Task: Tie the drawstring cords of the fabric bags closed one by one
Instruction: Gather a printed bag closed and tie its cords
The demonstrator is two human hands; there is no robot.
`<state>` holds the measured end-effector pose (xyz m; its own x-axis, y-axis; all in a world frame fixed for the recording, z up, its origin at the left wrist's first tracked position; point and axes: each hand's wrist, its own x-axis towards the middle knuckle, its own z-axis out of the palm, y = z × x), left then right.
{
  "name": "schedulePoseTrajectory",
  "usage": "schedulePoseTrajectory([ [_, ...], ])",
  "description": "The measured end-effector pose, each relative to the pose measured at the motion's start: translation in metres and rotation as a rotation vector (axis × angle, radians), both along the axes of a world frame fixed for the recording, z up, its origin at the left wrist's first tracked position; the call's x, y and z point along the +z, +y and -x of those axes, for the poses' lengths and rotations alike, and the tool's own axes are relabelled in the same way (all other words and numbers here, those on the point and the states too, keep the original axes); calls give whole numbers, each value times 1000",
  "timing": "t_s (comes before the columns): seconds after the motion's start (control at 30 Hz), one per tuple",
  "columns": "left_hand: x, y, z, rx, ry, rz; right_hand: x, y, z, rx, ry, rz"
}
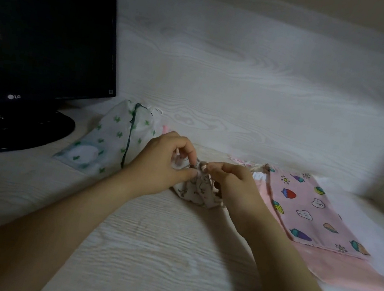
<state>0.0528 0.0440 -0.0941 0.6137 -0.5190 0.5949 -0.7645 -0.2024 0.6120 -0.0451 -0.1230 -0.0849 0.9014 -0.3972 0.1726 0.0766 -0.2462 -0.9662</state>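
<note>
Two hands pinch the gathered neck of a small printed bag (197,192) lying on the counter (156,253) between them, left hand (165,163) and right hand (232,187) almost touching. Soft, light cloth likely slumps; best held by the cord (204,166) there.

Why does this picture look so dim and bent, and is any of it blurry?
Head view: dim, flat light, only faint shadows around the left hand and right hand pinching the neck of the small bag. Head view: the wide lens bows the grain of the back panel. Head view: the right border beyond the pink bag is smeared; the monitor is dark, without strong glare.
</note>
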Motion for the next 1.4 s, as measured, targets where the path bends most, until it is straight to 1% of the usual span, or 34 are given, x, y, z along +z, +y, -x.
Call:
schedulePoseTrajectory([
  [0.13, 3, -2, 7, -86, 70, 65, -5, -1, -1, 77, -17, -63],
  [0.23, 3, -2, 7, -48, 103, 100, -7, -2, -1, 112, -54, -66],
  [0.37, 2, -3, 9, 15, 74, 85, -9, -4, -1, 90, -89, 4],
  [0.5, 1, -4, 7, 12, 48, 18, -10, -1, -2, 47, -137, 46],
  [0.6, 3, -4, 13, -6, 103, -61, -12, 0, -3, 24, -185, 188],
  [0.7, 6, -6, 12, -35, 277, -131, -17, -1, -5, 11, -253, 487],
  [0.77, 13, -3, 10, -57, 410, -104, -21, 1, -6, -7, -297, 637],
  [0.87, 16, 0, 9, -80, 556, -38, -22, 6, -7, -24, -352, 720],
  [0.93, 15, -1, 11, -86, 569, -13, -21, 7, -7, -49, -380, 725],
  [1.03, 13, -4, 10, -68, 506, 24, -18, 4, -5, -91, -379, 722],
  [1.13, 12, -5, 10, -93, 524, 136, -18, 1, -4, -101, -351, 747],
  [1.27, 12, -6, 10, -119, 546, 239, -18, 1, -3, -103, -340, 722],
  [1.33, 12, -8, 8, -134, 569, 230, -18, 3, -3, -80, -344, 721],
  [1.4, 10, -10, 5, -131, 572, 156, -19, 5, -4, -64, -347, 729],
])
